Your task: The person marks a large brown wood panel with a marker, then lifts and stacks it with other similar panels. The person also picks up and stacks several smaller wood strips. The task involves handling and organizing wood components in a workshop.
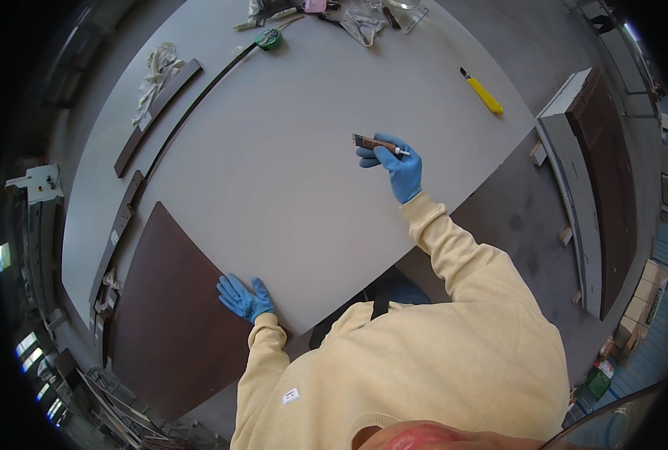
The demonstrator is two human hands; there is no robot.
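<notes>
My right hand (403,171), in a blue glove, is closed around a small brown tube (379,144) with a thin white nozzle, held above the light grey table (304,172). The nozzle points to the right. My left hand (244,297), gloved in blue too, rests with fingers outstretched on the edge of a dark brown panel (176,322) at the near left. Nothing shows in that hand.
A yellow utility knife (482,93) lies at the right of the table. On the left are a green tape measure (269,39) with its blade pulled out, brown strips (157,116) and a white rag (157,71). Stacked brown panels (600,187) stand at the right.
</notes>
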